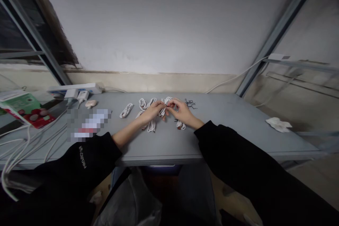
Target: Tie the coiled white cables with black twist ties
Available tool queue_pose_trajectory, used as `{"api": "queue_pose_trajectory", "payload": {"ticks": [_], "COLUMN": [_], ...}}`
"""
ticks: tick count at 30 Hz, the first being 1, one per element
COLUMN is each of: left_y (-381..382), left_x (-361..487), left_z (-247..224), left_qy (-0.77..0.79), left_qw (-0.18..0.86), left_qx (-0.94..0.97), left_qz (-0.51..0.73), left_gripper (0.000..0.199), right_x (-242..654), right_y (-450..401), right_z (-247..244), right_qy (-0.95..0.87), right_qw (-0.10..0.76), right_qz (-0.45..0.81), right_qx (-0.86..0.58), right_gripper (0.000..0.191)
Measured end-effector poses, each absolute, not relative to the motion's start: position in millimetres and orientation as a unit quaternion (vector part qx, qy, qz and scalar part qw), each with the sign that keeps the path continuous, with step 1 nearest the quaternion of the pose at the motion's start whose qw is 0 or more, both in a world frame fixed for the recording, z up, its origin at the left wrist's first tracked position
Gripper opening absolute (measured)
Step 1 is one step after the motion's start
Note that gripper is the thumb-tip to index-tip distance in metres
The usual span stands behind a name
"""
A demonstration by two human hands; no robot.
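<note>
My left hand (153, 111) and my right hand (180, 111) meet at the middle of a grey table (233, 127), their fingertips pinching a coiled white cable (164, 107) at its narrow waist. A small dark twist tie (167, 106) seems to be in their grip, though it is too small to be sure. Other bundled white cables lie in a row, one (126, 110) left of my left hand and one (180, 125) below my right hand. Loose black twist ties (190, 103) lie just beyond my right hand.
A white power strip (74, 90) with plugged-in adapters stands at the table's back left. Loose white cables (29, 144) trail over the left edge. A pixelated patch (88, 125), a small pink object (90, 103), a green-and-red box (25, 109) and crumpled white tissue (278, 124) are also there.
</note>
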State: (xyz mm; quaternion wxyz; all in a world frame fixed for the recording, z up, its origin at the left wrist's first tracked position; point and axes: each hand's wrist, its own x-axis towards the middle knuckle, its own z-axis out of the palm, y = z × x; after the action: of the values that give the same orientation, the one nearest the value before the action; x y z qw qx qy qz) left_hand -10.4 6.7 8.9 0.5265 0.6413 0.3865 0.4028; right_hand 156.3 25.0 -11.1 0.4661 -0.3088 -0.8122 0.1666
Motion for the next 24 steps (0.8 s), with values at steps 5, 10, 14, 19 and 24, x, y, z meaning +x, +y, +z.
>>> {"api": "queue_pose_trajectory", "payload": {"ticks": [5, 10, 14, 19, 24], "left_y": [9.3, 11.4, 13.4, 15.3, 18.3], "left_x": [-9.2, -9.5, -13.9, -24.5, -27.6], "left_z": [8.5, 12.6, 18.1, 25.2, 22.2], "left_qy": [0.363, 0.334, 0.312, 0.301, 0.345], "left_qw": [0.597, 0.65, 0.702, 0.73, 0.703], "left_qx": [0.578, 0.525, 0.455, 0.382, 0.4], "left_qz": [0.422, 0.436, 0.451, 0.48, 0.477], "left_gripper": [0.015, 0.021, 0.024, 0.021, 0.019], "right_x": [155.9, 156.1, 155.8, 158.3, 166.3], "right_y": [25.6, 22.4, 20.6, 23.7, 39.5], "right_z": [-11.6, -10.5, -9.5, -10.5, -14.1], "right_qy": [-0.813, -0.813, -0.799, -0.752, -0.682], "right_qw": [0.482, 0.496, 0.519, 0.567, 0.614], "right_qz": [0.134, 0.1, 0.081, 0.093, 0.128], "right_qx": [-0.299, -0.288, -0.292, -0.323, -0.377], "right_gripper": [0.007, 0.004, 0.005, 0.01, 0.012]}}
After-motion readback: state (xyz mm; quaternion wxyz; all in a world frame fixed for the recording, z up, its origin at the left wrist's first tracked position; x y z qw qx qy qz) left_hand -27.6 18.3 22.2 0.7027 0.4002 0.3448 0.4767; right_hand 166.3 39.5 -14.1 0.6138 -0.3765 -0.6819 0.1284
